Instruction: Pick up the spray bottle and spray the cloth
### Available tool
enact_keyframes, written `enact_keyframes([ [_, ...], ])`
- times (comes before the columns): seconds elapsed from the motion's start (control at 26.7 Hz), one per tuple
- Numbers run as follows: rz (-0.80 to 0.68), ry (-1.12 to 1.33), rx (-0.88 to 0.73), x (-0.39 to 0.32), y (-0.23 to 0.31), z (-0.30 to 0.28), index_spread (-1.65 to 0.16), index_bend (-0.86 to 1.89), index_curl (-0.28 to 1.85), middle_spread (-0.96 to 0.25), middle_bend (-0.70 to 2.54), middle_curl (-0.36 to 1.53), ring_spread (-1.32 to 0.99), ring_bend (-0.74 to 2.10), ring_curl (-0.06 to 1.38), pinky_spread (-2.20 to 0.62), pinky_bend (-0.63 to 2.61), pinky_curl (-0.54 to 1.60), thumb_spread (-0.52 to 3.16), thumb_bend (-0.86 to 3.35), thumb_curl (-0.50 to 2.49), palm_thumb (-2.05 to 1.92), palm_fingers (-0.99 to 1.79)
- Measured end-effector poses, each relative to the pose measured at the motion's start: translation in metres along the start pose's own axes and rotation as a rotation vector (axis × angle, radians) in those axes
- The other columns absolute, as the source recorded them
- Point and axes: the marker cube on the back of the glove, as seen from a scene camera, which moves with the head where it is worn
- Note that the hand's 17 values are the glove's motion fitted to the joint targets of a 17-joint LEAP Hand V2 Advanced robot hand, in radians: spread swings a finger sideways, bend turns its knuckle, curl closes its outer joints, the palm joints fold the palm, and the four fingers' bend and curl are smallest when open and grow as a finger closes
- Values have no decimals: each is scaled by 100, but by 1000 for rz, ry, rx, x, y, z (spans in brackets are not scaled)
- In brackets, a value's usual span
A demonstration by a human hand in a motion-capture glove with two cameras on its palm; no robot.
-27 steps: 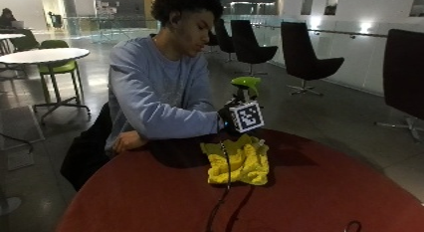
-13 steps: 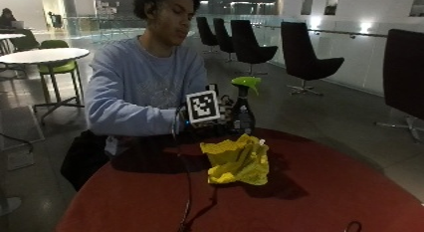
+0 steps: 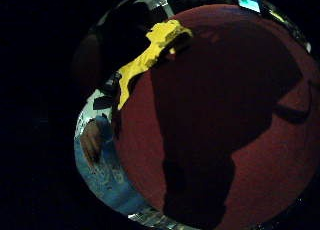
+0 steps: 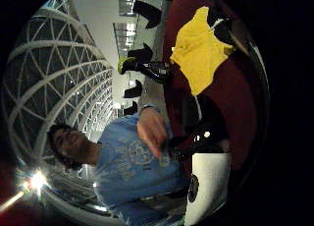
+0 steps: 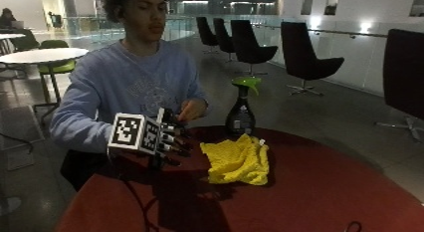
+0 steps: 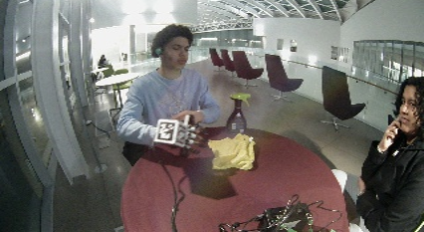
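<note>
Gloved right hand [image 5: 165,142] moved off spray bottle [image 5: 240,110] to cloth's [image 5: 238,160] side; fingers relaxed, holding nothing.

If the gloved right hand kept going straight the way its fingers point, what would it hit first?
Probably the yellow cloth: the right hand points its fingers toward it across the table. The spray bottle stands behind the cloth.

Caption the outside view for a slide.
Gloved right hand hovers open beside the yellow cloth; spray bottle stands untouched behind.

Dim indoor evening light, distant wall lamps glaring, deep shadow across the red table [image 5: 318,192], soft blur throughout.
</note>
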Motion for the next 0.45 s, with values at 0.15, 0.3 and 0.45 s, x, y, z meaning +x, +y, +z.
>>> enact_keyframes([
  [0.15,18,-1,38,6,13,-15,-32,19,38,-5,31,44,2,25,35,27,15,25,111,-1,55,84,67],
  [0.3,27,21,54,10,21,-22,-32,19,39,-5,31,43,2,23,35,27,14,24,113,-1,54,84,69],
  [0.45,26,38,62,10,23,-25,-31,19,39,-5,31,43,3,23,35,27,14,24,115,-1,53,85,69],
])
